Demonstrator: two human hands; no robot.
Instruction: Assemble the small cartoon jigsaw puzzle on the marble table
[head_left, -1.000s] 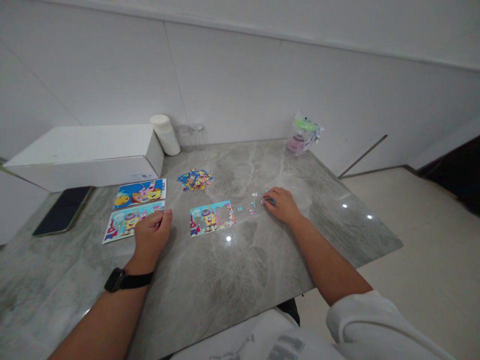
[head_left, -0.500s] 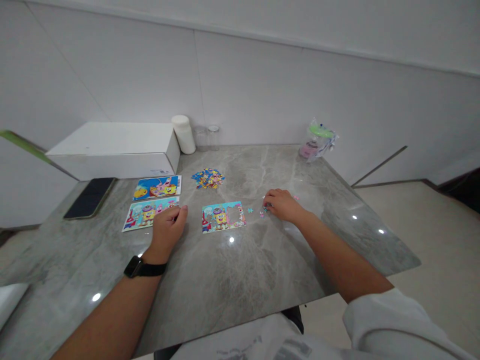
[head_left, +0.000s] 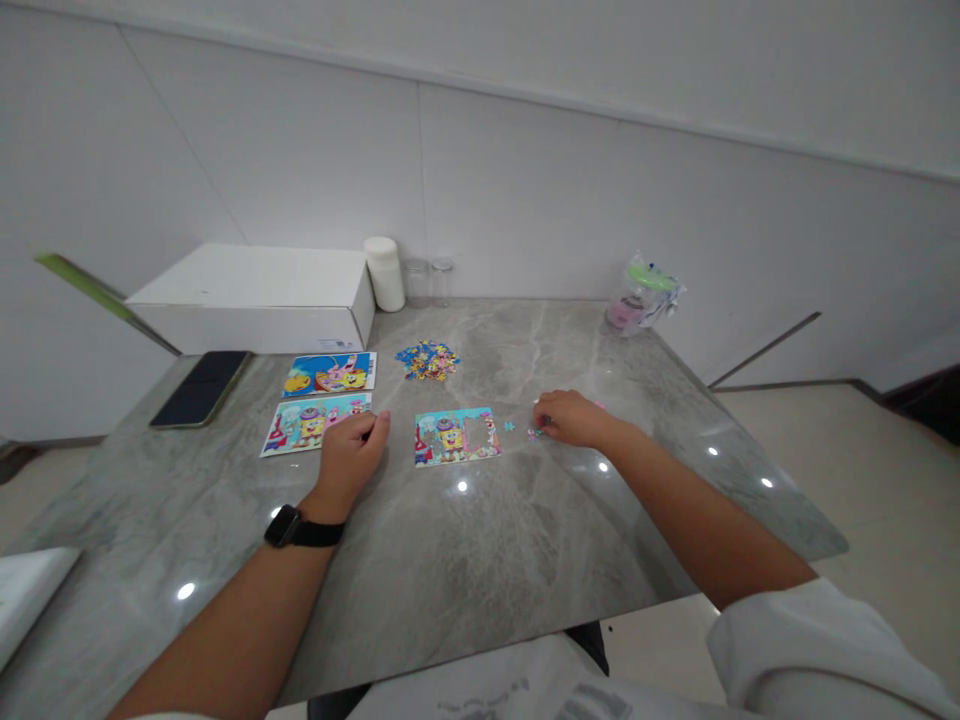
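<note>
A partly assembled jigsaw puzzle point(head_left: 439, 460) with a cartoon picture lies flat in the middle of the table, with a grey gap in its right half. To its right is a loose teal puzzle piece point(head_left: 509, 426). My right hand point(head_left: 566, 417) is beyond that piece, fingertips bent down and closed on a puzzle piece among a few small loose ones, mostly hidden beneath them. My left hand point(head_left: 352, 455) rests in a loose fist left of the puzzle, overlapping the lower corner of a matching picture card point(head_left: 289, 430). Nothing shows in that fist.
A blue picture card point(head_left: 330, 374) lies above the matching one. Beside it is a heap of puzzle pieces point(head_left: 427, 360). Behind stand a white box point(head_left: 247, 325), a white bottle point(head_left: 386, 275) and two clear jars point(head_left: 429, 284). A phone point(head_left: 201, 389) lies left; a bagged cup point(head_left: 641, 297) stands back right.
The view has shifted slightly, moving everything a little to the right in the picture. My right hand stays at the loose pieces with small finger movement; my left hand keeps its place by the card.
</note>
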